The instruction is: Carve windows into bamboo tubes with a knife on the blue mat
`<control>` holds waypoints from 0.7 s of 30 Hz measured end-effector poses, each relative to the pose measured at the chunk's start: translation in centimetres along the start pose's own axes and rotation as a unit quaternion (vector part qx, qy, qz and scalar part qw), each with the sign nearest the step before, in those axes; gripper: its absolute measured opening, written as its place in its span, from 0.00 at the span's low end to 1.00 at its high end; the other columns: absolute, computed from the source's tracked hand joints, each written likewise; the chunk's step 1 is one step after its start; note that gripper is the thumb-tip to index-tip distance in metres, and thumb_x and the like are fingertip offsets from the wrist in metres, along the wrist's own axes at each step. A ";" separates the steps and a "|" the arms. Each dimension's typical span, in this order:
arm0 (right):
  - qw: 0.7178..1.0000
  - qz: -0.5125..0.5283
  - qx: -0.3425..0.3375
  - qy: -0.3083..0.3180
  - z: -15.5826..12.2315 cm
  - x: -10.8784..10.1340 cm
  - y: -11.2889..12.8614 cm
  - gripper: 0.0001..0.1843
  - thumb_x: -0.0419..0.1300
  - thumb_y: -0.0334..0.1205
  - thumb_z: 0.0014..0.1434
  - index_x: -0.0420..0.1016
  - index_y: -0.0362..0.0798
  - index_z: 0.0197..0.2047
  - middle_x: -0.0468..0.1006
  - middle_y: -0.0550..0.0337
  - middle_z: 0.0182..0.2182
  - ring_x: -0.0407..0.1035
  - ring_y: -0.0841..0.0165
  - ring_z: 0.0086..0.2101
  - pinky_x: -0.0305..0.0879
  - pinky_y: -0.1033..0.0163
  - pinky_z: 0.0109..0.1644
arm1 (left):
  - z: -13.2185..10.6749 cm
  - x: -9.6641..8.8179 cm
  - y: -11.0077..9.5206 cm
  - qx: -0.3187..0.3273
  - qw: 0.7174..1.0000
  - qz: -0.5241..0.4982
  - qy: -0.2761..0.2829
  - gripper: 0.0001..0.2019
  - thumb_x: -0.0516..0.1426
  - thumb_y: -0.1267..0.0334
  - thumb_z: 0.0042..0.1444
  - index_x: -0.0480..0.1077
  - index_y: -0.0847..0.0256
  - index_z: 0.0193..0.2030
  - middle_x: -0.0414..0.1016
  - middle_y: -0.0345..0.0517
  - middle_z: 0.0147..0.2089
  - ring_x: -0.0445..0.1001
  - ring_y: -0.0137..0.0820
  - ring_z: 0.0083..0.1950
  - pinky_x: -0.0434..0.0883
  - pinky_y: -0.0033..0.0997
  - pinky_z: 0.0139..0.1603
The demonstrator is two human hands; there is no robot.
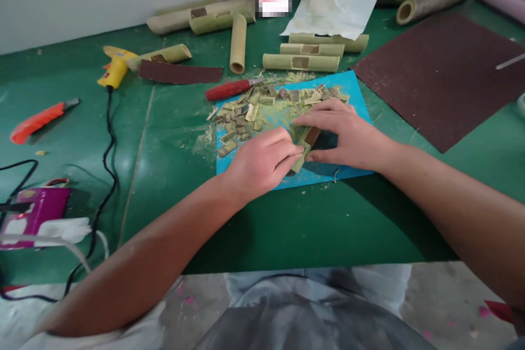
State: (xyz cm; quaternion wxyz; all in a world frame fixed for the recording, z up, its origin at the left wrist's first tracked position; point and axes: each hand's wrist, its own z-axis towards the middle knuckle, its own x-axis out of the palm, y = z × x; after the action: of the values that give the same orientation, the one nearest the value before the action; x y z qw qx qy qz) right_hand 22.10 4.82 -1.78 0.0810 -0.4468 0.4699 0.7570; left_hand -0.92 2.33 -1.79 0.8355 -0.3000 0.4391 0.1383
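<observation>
A short bamboo tube [299,159] with a cut-out window is held at a slant over a blue sheet [361,99]. My left hand [268,158] is closed, its fingertips pressed on the near end of the tube. My right hand [348,134] grips the same tube from the right, with the thumb near its lower end and the fingers across its upper part. Part of the tube is hidden by my fingers. Beyond and left of my hands, bamboo chips [235,120] and shavings lie on the sheet. A red-handled knife [229,89] rests at the sheet's far left edge.
Several bamboo tubes with windows [301,62] lie farther back on the green table [172,147]. A dark brown sandpaper sheet [443,76] is at right. At left are a yellow glue gun [117,68], an orange utility knife [39,122] and a purple power strip [49,205] with cables.
</observation>
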 end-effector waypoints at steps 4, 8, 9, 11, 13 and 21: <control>1.000 -0.003 0.004 -0.005 0.0 0.0 0.0 0.32 0.70 0.48 0.51 0.77 0.58 0.60 0.78 0.53 0.56 0.63 0.47 0.62 0.54 0.38 0.66 | 0.1 -0.1 0.0 -0.003 1.000 0.000 0.008 0.13 0.53 0.62 0.71 0.78 0.61 0.40 0.77 0.46 0.35 0.76 0.29 0.36 0.73 0.28 0.36; 1.000 0.000 -0.002 0.003 0.0 -0.1 0.1 0.31 0.69 0.48 0.51 0.77 0.58 0.59 0.78 0.55 0.56 0.62 0.47 0.62 0.54 0.39 0.65 | 0.0 -0.1 0.0 -0.006 1.000 -0.005 -0.006 0.12 0.54 0.64 0.71 0.78 0.61 0.40 0.77 0.46 0.36 0.77 0.29 0.37 0.73 0.29 0.37; 1.000 0.000 -0.002 0.003 0.0 -0.1 0.1 0.31 0.69 0.48 0.51 0.77 0.58 0.60 0.79 0.55 0.56 0.62 0.47 0.62 0.54 0.39 0.65 | 0.0 -0.1 0.0 -0.005 1.000 -0.008 -0.012 0.11 0.54 0.64 0.71 0.78 0.61 0.42 0.78 0.46 0.37 0.77 0.29 0.37 0.73 0.29 0.38; 1.000 -0.001 0.000 0.001 0.0 -0.1 0.1 0.31 0.69 0.48 0.51 0.77 0.57 0.60 0.79 0.54 0.55 0.62 0.46 0.62 0.54 0.38 0.65 | -0.1 0.0 0.0 0.002 1.000 -0.008 -0.009 0.11 0.54 0.64 0.71 0.78 0.62 0.41 0.77 0.46 0.35 0.76 0.29 0.37 0.73 0.29 0.37; 1.000 -0.002 0.002 -0.001 0.0 0.0 0.1 0.32 0.69 0.49 0.51 0.77 0.57 0.60 0.78 0.53 0.56 0.62 0.46 0.62 0.54 0.38 0.65 | -0.2 0.0 0.0 0.009 1.000 -0.001 -0.001 0.13 0.54 0.64 0.71 0.77 0.62 0.36 0.76 0.45 0.33 0.75 0.28 0.34 0.71 0.28 0.35; 1.000 0.001 -0.008 0.004 0.0 0.0 0.1 0.29 0.69 0.48 0.52 0.78 0.58 0.59 0.80 0.56 0.55 0.63 0.48 0.62 0.54 0.40 0.65 | -0.1 0.1 0.1 0.021 0.999 0.023 -0.009 0.13 0.54 0.63 0.71 0.78 0.63 0.37 0.76 0.46 0.33 0.75 0.29 0.34 0.71 0.28 0.35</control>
State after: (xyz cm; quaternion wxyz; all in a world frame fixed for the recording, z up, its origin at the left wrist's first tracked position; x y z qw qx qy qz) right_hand 22.05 4.82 -1.68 0.0745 -0.4497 0.4644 0.7593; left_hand -1.00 2.32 -1.98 0.8422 -0.2707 0.4411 0.1511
